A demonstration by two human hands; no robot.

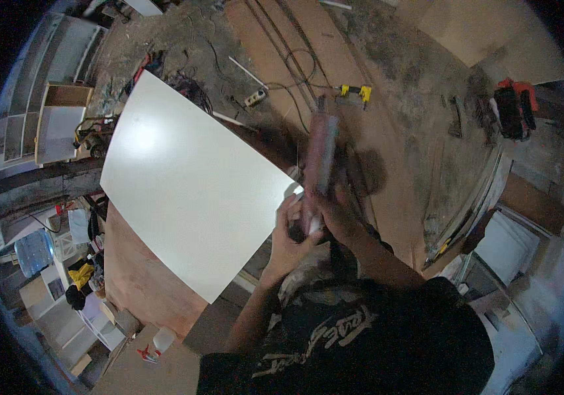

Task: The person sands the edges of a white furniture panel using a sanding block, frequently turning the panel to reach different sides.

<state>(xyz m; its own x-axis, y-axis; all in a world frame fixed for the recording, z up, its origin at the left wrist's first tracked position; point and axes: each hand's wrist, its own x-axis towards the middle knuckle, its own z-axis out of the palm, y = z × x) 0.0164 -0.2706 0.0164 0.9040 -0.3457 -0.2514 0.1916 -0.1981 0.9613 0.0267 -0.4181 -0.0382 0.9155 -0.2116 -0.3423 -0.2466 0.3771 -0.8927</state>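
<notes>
A long, narrow reddish-and-grey object (320, 151), blurred by motion, stands out ahead of my body. My right hand (340, 220) is closed around its lower part. My left hand (288, 234) is closed at its lower end, with the thumb beside a small whitish patch; the exact grip is partly hidden. The blur keeps me from telling the object's kind. To the left lies a large glossy white panel (193, 187), its right corner close to my left fingers.
A yellow-and-black power drill (356, 94) and a white power strip (256, 97) with a cord lie ahead on cardboard and floor. At far right sits a red-and-black bag (515, 110). A blue water jug (33, 253) and red-handled pliers (145, 354) are at left.
</notes>
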